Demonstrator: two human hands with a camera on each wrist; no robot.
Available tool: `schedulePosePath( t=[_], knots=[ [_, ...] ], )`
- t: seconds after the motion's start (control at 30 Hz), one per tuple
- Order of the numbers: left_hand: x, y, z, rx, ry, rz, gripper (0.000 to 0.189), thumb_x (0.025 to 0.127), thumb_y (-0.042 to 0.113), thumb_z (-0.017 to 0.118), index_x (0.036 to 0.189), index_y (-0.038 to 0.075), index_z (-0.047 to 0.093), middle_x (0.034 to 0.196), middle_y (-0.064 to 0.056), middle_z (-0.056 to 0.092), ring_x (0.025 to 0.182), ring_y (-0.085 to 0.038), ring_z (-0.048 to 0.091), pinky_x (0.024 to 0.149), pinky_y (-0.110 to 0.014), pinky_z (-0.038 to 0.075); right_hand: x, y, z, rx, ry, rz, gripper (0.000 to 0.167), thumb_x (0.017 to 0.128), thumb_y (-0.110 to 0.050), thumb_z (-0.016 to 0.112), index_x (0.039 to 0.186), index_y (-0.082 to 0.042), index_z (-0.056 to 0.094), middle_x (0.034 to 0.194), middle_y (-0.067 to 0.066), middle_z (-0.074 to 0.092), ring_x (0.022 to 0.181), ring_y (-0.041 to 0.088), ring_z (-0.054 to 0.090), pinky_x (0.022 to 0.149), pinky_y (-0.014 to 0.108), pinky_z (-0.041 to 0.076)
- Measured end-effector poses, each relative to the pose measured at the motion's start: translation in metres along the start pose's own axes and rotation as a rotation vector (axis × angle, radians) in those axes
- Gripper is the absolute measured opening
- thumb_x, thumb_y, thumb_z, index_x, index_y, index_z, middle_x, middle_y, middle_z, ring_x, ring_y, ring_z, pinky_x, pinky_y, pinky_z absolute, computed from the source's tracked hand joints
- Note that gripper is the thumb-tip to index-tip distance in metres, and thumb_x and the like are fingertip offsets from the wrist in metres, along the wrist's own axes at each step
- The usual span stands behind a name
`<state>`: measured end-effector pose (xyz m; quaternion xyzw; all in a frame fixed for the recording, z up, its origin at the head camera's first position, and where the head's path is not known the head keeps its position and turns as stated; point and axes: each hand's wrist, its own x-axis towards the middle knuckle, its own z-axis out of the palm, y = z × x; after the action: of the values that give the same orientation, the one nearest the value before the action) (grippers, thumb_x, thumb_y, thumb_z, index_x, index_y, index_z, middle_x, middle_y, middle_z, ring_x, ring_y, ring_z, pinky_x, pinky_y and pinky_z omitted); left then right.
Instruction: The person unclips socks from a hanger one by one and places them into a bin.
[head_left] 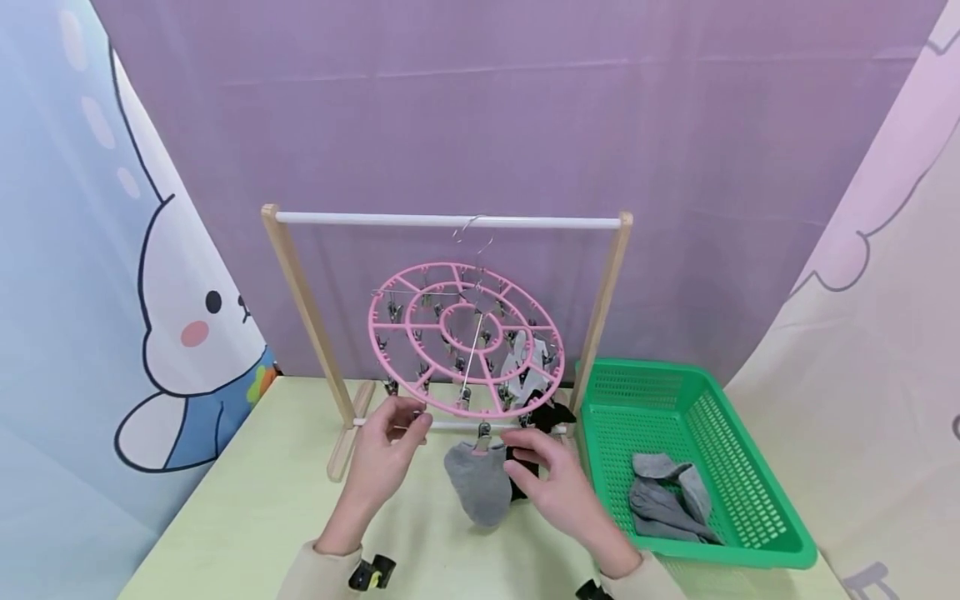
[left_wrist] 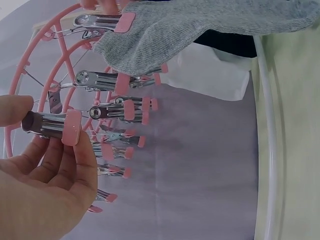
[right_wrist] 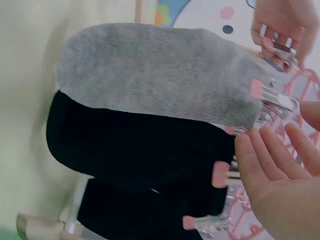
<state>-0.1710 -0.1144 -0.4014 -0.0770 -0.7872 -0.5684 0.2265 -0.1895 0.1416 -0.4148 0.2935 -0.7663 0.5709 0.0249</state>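
My left hand holds an unloaded metal clip with pink tips at the near left rim of the round pink hanger. In the left wrist view, the thumb lies at the clip's tail and the fingers curl beneath it. A grey sock hangs from another clip at the front rim. My right hand is just right of that sock, its fingers loosely extended close to the clip and gripping nothing. Black socks and a white sock hang on the hanger's right side.
A wooden rack with a white top bar carries the hanger by its hook. To the right stands a green basket with grey socks inside. Several clips dangle under the hanger. A purple cloth hangs behind.
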Motion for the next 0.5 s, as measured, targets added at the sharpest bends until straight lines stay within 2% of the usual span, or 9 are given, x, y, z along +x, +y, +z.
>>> schedulePosePath(
  t=[0.13, 0.27, 0.37, 0.5],
  knots=[
    [-0.002, 0.002, 0.000, -0.011, -0.013, -0.012, 0.016, 0.098, 0.012, 0.068, 0.112, 0.004, 0.066, 0.093, -0.005, 0.067, 0.080, -0.014, 0.064, 0.075, -0.027, 0.054, 0.000, 0.004, 0.007, 0.000, -0.012, 0.048, 0.032, 0.097, -0.005, 0.068, 0.129, -0.001, 0.064, 0.128, 0.015, 0.065, 0.117, 0.034, 0.062, 0.101, 0.044, 0.052],
    [-0.001, 0.003, 0.000, -0.022, -0.016, -0.024, 0.016, 0.098, 0.011, 0.068, 0.112, 0.003, 0.066, 0.094, -0.005, 0.067, 0.081, -0.014, 0.064, 0.075, -0.027, 0.054, 0.002, 0.009, 0.013, 0.047, -0.019, 0.063, 0.033, 0.097, -0.007, 0.068, 0.128, 0.003, 0.063, 0.124, 0.019, 0.066, 0.111, 0.035, 0.064, 0.096, 0.038, 0.055],
    [0.000, 0.003, 0.000, -0.024, -0.018, -0.024, 0.017, 0.098, 0.011, 0.068, 0.112, 0.003, 0.066, 0.095, -0.006, 0.067, 0.081, -0.014, 0.064, 0.075, -0.027, 0.054, 0.005, 0.014, 0.019, 0.091, -0.031, 0.082, 0.035, 0.096, -0.007, 0.069, 0.127, 0.007, 0.062, 0.121, 0.022, 0.067, 0.104, 0.029, 0.066, 0.090, 0.029, 0.056],
    [0.000, 0.003, 0.001, -0.027, -0.020, -0.024, 0.016, 0.098, 0.012, 0.068, 0.112, 0.004, 0.066, 0.095, -0.006, 0.067, 0.080, -0.014, 0.064, 0.075, -0.027, 0.054, 0.006, 0.023, 0.025, 0.135, -0.065, 0.144, 0.036, 0.094, -0.007, 0.071, 0.124, 0.010, 0.062, 0.115, 0.023, 0.068, 0.094, 0.017, 0.067, 0.083, 0.024, 0.056]
  ],
)
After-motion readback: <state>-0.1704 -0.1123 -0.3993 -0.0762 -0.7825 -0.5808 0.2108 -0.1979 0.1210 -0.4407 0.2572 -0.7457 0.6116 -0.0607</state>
